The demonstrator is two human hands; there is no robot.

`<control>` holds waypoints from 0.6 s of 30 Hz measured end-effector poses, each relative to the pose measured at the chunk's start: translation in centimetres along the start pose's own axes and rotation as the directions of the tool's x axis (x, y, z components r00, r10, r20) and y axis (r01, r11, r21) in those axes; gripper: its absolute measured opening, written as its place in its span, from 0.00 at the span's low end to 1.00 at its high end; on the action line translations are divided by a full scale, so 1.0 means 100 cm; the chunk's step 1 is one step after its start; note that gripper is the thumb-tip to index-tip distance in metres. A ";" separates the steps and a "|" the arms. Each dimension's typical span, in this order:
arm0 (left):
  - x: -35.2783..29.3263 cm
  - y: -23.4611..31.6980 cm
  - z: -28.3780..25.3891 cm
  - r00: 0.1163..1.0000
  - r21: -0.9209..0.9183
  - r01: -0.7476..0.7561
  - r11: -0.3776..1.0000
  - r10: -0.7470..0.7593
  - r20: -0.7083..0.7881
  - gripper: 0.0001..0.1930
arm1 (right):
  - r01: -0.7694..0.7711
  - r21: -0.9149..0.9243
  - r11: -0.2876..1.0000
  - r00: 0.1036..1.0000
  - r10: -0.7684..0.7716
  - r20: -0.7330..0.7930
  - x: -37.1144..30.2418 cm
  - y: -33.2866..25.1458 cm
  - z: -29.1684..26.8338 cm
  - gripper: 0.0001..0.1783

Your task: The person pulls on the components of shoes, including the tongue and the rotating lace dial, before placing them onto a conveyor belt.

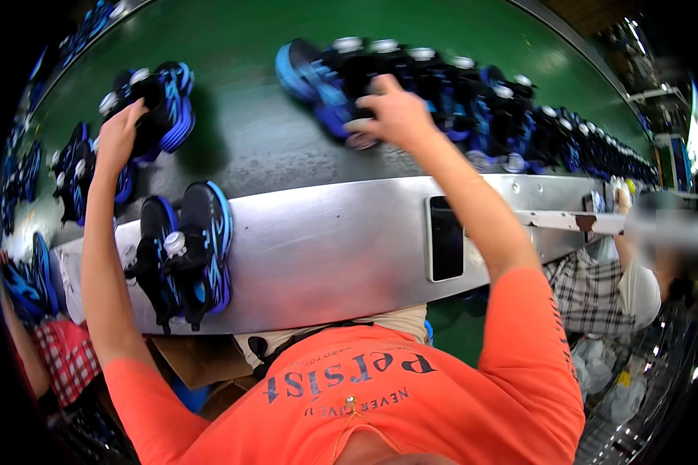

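My left hand reaches over the green belt at the upper left. Its fingers are closed on the collar of a black and blue sports shoe, which stands beside its mate. My right hand grips a second black and blue shoe at the collar; this shoe is blurred, its toe pointing up and left. Beside it a long row of similar shoes with white round dials runs off to the right. Nearer me, a pair of shoes sits on the metal ledge, between my arms.
A metal ledge runs along the green belt. A phone lies on it near my right forearm. More shoes stand on the belt at the left. Co-workers sit at both sides, one in a checked garment.
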State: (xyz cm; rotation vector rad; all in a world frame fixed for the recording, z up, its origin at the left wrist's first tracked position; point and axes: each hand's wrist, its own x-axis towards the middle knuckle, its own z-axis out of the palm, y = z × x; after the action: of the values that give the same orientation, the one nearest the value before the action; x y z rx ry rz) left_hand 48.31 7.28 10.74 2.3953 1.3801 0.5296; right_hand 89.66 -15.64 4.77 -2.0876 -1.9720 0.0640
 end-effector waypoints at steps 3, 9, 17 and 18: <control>0.008 -0.057 0.024 0.961 0.113 -0.077 0.991 0.043 0.274 0.19 | -0.068 -0.031 0.997 0.998 0.067 -0.022 0.003 0.028 -0.005 0.29; -0.055 0.102 0.013 0.992 0.059 -0.127 0.990 0.126 0.028 0.16 | 0.122 0.064 0.990 0.992 -0.125 0.033 -0.010 -0.028 -0.020 0.20; -0.238 0.193 0.109 0.998 -0.179 0.006 0.984 0.004 0.055 0.33 | 0.234 0.584 0.777 0.886 -0.418 0.201 -0.163 -0.161 -0.042 0.21; -0.242 0.188 0.111 0.999 -0.194 -0.050 0.980 0.053 0.008 0.35 | 0.211 0.659 0.722 0.894 -0.414 0.168 -0.170 -0.168 -0.037 0.20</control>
State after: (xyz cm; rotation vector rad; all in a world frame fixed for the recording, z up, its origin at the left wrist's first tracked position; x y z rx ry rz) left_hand 56.46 -23.86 5.80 2.2782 1.2045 0.6300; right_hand 72.85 -32.39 9.51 -1.3403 -2.0547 0.9026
